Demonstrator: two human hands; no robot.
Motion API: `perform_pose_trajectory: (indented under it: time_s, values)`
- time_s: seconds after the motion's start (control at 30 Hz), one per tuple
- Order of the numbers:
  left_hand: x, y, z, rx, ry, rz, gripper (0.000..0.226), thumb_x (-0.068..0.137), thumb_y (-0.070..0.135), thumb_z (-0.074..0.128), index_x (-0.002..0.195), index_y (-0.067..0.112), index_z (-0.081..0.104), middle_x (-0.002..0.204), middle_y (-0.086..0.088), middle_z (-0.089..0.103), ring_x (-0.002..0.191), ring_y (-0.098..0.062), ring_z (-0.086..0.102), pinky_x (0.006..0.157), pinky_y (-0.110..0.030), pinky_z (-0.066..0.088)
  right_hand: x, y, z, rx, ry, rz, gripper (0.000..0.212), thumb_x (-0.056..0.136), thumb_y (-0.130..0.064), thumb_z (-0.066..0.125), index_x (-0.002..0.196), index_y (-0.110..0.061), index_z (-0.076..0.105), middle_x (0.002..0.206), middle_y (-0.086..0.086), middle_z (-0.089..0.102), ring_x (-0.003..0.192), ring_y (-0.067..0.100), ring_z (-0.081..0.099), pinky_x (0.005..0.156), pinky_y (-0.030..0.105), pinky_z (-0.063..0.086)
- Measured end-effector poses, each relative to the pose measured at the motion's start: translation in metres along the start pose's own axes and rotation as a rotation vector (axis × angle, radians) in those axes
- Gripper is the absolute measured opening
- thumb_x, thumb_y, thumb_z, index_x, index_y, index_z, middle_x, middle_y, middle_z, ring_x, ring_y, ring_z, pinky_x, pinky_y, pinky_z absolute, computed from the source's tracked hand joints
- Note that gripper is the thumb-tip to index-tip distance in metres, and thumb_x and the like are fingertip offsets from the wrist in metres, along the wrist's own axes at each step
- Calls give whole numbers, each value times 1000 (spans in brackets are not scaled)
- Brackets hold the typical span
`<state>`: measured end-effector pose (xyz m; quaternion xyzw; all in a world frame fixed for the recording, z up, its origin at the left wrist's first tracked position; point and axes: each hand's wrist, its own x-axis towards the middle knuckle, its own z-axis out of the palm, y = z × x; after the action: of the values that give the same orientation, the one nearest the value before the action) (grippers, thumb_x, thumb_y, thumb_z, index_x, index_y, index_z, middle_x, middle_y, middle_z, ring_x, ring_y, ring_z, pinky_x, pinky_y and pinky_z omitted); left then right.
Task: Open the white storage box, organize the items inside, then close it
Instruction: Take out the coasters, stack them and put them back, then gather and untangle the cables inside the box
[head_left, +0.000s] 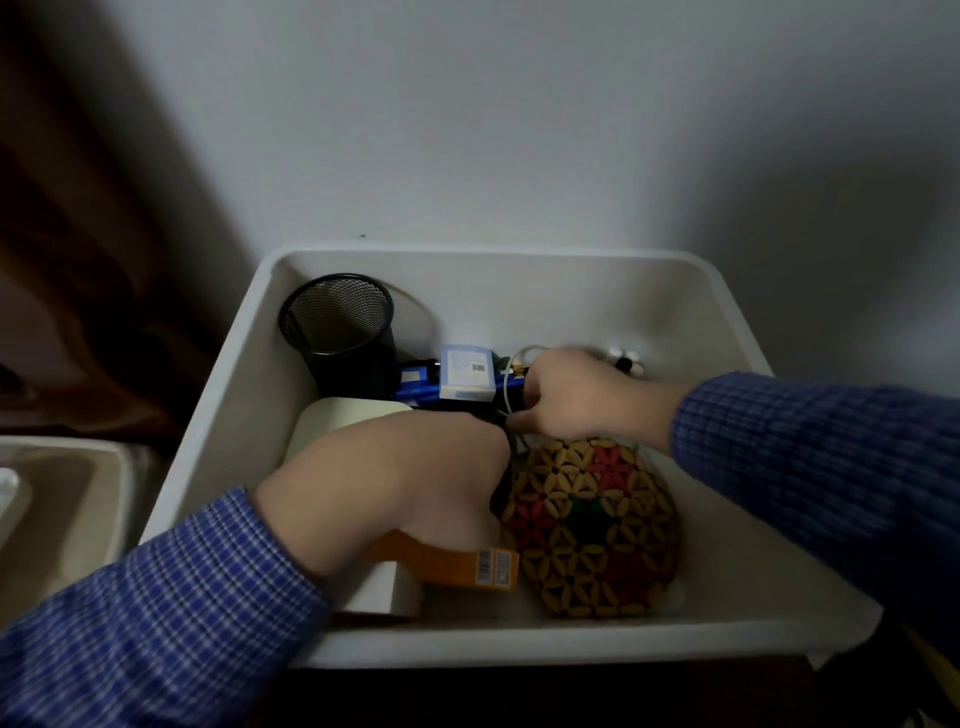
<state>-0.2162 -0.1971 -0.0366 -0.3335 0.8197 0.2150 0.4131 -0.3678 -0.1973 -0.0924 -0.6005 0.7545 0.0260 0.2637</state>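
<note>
The white storage box (218, 395) stands open below me against the wall, with no lid on it. Inside are a black mesh pen cup (337, 332) at the back left, a small pale blue carton (467, 371), blue items (418, 387), a white block (345, 415), an orange carton (457, 564) and a woven bead purse (592, 530). My left hand (395, 478) reaches into the middle, its fingers curled down around a dark object that is mostly hidden. My right hand (582, 397) grips a dark item with a white cable (511, 382) beside the blue carton.
A second white container or lid (62, 493) lies to the left of the box. A dark wooden surface (67, 260) rises at the left. The white wall (519, 130) stands directly behind the box. Small round white pieces (626, 358) lie at the back right of the box.
</note>
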Motion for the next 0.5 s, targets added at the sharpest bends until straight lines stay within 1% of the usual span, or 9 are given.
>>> perform_pose_trajectory:
  time_s: [0.03,0.07,0.13,0.2,0.27,0.3,0.37,0.43,0.5]
  values:
    - [-5,-8,1,-50,121,119,31,92,42,61,108,18,70,91,-3,68,84,-17,66,67,-27,51,3,-3,3,-2,6,8,31,84,-40,75,73,-17,57,64,-2,57,59,16,58,48,24,39]
    - [-11,-15,1,-108,234,214,28,89,44,61,92,19,73,77,2,68,71,-11,65,54,-20,48,5,-5,5,9,7,18,24,86,-34,73,80,-14,62,68,-1,59,63,17,60,50,24,42]
    - [-21,-23,1,-143,325,241,30,88,41,60,78,16,73,63,3,65,56,-5,60,44,-15,40,4,-10,0,84,-16,42,14,88,-22,68,92,-9,69,74,2,63,69,20,64,55,25,48]
    - [-17,-25,-2,-160,389,247,30,89,35,59,75,12,72,63,0,64,56,-10,59,46,-21,43,0,-14,-11,131,-55,33,12,90,-15,63,93,-7,72,73,2,64,66,18,62,53,23,46]
    - [-15,-23,-3,-179,422,265,30,88,34,60,73,11,70,61,0,62,55,-12,56,48,-25,43,-8,-13,-26,198,-87,26,15,93,-11,57,88,-10,70,73,2,67,58,11,62,44,18,42]
    - [-14,-24,-3,-202,414,276,30,87,36,61,72,11,68,58,3,58,52,-10,53,47,-24,42,-13,-13,-35,261,-100,26,17,95,-12,55,84,-12,67,75,4,70,56,9,64,43,18,41]
    - [-14,-25,-2,-257,357,294,30,85,37,63,69,13,66,51,8,54,46,-3,50,43,-18,39,-22,-13,-53,386,-121,7,20,97,-14,56,79,-13,64,73,4,75,60,15,64,47,21,42]
    - [-14,-25,-3,-294,297,303,29,86,37,64,65,16,64,47,14,55,44,3,50,41,-12,37,-32,-16,-70,485,-138,-10,16,97,-13,60,82,-11,65,67,2,73,56,13,61,44,19,43]
    - [-16,-25,-5,-304,245,297,27,86,35,64,65,18,64,47,16,57,44,4,50,46,-13,39,-43,-21,-85,540,-135,-29,11,96,-11,62,86,-9,66,68,5,70,50,11,57,45,20,45]
